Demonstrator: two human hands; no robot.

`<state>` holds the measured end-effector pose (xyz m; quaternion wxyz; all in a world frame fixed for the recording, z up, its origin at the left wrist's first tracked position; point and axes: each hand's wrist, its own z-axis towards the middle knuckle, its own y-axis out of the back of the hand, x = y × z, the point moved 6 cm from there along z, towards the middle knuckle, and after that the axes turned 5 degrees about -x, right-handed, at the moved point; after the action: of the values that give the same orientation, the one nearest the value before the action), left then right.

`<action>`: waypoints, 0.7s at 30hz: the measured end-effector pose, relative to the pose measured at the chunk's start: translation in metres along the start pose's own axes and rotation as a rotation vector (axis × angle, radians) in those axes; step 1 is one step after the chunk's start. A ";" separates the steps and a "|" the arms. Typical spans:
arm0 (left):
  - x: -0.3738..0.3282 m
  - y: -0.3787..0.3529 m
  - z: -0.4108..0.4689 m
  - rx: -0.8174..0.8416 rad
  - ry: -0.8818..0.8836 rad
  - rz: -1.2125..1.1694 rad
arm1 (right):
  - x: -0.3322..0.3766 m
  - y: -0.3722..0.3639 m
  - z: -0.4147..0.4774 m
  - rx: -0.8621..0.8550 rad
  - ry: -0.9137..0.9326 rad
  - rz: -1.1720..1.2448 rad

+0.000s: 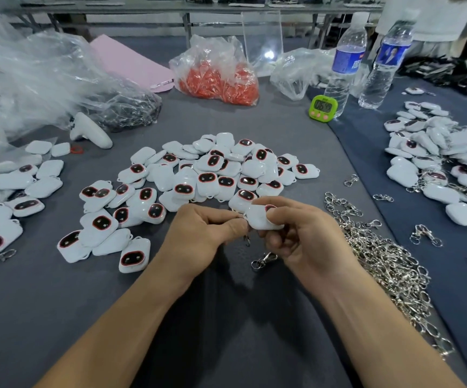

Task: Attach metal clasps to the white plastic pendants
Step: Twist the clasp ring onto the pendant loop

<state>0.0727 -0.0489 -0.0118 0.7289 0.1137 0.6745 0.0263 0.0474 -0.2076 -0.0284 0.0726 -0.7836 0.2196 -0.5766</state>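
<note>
Grey cloth covers the table (226,317). At far left lie crumpled clear plastic bags (30,74), with a white handheld controller (89,131) just in front of them and a pink sheet (131,63) behind. Below these sits a left batch of pendants (16,189), white with dark red-rimmed faces; a few near the edge have clasps on them.

In the centre spreads the middle heap of pendants (212,169), some face up and some face down. Far behind it stands a clear bag of orange pieces (218,79).

Just in front of that heap the hands meet. The left hand (198,233) pinches a metal clasp (246,240) between thumb and fingers, its hook hanging below. The right hand (296,233) grips one pendant (260,219) held above the cloth, its left edge against the left fingertips. Whether the clasp is already through the loop cannot be told. A loose clasp (263,260) lies on the cloth under the hands.

To the right runs a long heap of clasps (380,261). Behind it are a green timer (323,107) and two water bottles (344,63). At far right lies a right batch of pendants (445,163).
</note>
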 end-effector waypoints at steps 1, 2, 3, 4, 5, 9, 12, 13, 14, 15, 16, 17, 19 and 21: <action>-0.005 0.004 0.000 -0.049 -0.109 0.191 | 0.001 0.000 0.000 -0.012 0.031 -0.040; -0.012 0.005 -0.002 -0.078 -0.266 0.457 | 0.001 -0.001 -0.001 -0.018 0.070 -0.096; -0.019 0.002 -0.005 -0.098 -0.431 0.722 | 0.001 -0.003 -0.002 -0.019 0.114 -0.157; -0.023 -0.004 -0.009 -0.110 -0.580 0.914 | 0.000 -0.006 -0.004 -0.014 0.154 -0.209; -0.024 -0.008 -0.011 -0.114 -0.680 1.005 | 0.000 -0.009 -0.005 -0.011 0.182 -0.238; -0.022 -0.004 -0.011 -0.166 -0.532 0.745 | 0.002 -0.004 -0.002 -0.049 0.120 -0.133; 0.003 -0.006 -0.003 -0.039 -0.011 0.018 | 0.000 -0.002 0.001 -0.008 -0.009 0.043; 0.006 -0.012 -0.004 0.010 0.088 -0.128 | -0.001 -0.003 0.000 0.020 -0.045 0.107; 0.006 -0.016 -0.005 0.039 0.132 -0.218 | -0.003 -0.005 -0.001 0.043 -0.070 0.153; 0.006 -0.019 -0.007 0.045 0.147 -0.259 | -0.003 -0.004 -0.001 0.050 -0.073 0.165; 0.004 -0.019 -0.007 0.038 0.140 -0.265 | -0.002 -0.003 -0.002 0.042 -0.058 0.144; 0.001 -0.016 -0.007 0.008 0.079 -0.183 | -0.001 -0.001 -0.002 0.021 -0.030 0.098; -0.011 -0.006 -0.008 -0.085 -0.216 0.263 | 0.001 0.004 -0.002 -0.034 0.040 -0.016; -0.023 -0.009 -0.012 -0.137 -0.504 0.764 | 0.003 0.001 -0.004 -0.055 0.133 -0.144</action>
<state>0.0574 -0.0606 0.0078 0.8141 0.3084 0.3829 0.3091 0.0436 -0.2093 -0.0251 -0.0051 -0.7589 0.1828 -0.6250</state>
